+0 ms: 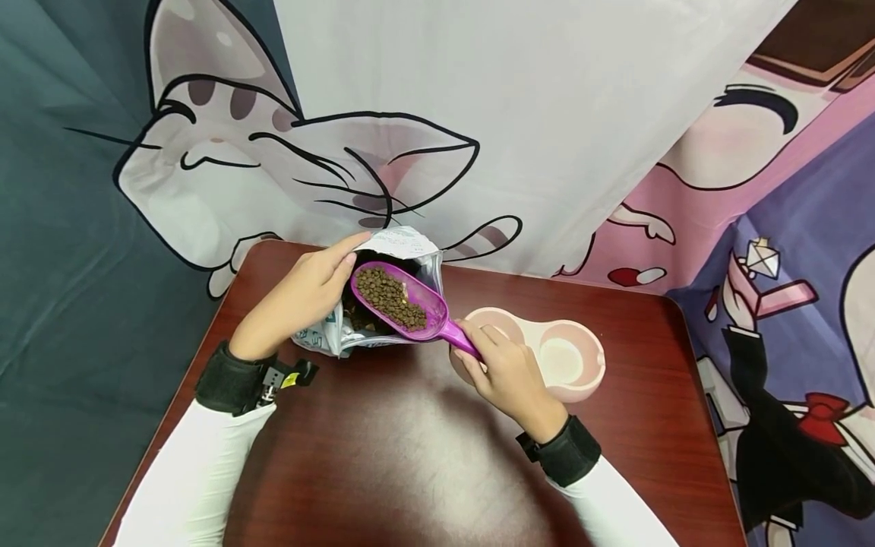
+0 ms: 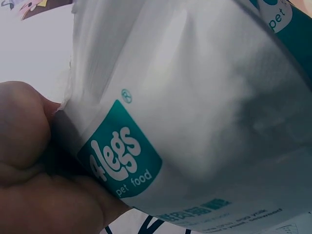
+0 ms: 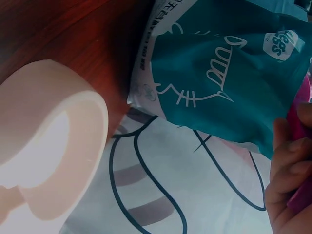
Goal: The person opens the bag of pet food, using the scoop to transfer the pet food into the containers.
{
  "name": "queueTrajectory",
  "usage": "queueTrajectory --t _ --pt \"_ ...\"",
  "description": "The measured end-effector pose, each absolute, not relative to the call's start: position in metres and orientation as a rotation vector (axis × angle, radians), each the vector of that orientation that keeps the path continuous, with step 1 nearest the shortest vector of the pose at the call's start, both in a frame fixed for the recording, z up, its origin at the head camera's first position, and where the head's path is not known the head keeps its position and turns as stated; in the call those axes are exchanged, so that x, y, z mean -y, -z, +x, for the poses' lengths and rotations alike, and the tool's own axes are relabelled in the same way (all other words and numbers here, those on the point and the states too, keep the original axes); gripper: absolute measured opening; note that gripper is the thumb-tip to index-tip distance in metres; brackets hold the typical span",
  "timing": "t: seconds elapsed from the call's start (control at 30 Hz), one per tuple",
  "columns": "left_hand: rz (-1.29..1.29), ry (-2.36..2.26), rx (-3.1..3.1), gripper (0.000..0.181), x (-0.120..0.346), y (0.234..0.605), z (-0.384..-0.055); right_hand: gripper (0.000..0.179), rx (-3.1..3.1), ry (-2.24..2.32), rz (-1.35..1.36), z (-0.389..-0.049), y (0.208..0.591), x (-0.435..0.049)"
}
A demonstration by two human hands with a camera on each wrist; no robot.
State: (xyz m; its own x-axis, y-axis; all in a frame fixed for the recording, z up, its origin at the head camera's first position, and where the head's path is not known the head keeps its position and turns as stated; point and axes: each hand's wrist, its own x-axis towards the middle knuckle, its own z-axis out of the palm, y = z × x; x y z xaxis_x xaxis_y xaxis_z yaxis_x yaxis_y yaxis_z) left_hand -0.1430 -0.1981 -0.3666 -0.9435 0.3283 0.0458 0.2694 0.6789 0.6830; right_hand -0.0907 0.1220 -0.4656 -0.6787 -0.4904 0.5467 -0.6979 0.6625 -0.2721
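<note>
My right hand (image 1: pixel 506 372) grips the handle of a purple scoop (image 1: pixel 436 323), which holds a heap of small brown kibble (image 1: pixel 390 296). The scoop's bowl sits over the mouth of a pet food bag (image 1: pixel 403 241). At the bag's left rim is my left hand (image 1: pixel 314 281); the left wrist view has its thumb and fingers pinching the edge of the white bag (image 2: pixel 195 97). Teal print covers another side of the bag (image 3: pixel 209 78) in the right wrist view. Partly behind the right hand lies a pale pink double bowl (image 1: pixel 562 361).
The reddish-brown table (image 1: pixel 410 456) ends at a cartoon cat curtain (image 1: pixel 547 114) just behind the bag. More printed cloth (image 1: pixel 807 319) hangs along the right side. Dark green cloth (image 1: pixel 68 304) hangs on the left.
</note>
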Motion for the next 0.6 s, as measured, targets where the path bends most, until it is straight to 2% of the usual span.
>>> queueTrajectory --t 0.6 --pt "0.498 -1.092 -2.813 0.047 0.2 0.359 -0.144 0.037 2.56 -0.702 0.968 -0.096 0.441 -0.131"
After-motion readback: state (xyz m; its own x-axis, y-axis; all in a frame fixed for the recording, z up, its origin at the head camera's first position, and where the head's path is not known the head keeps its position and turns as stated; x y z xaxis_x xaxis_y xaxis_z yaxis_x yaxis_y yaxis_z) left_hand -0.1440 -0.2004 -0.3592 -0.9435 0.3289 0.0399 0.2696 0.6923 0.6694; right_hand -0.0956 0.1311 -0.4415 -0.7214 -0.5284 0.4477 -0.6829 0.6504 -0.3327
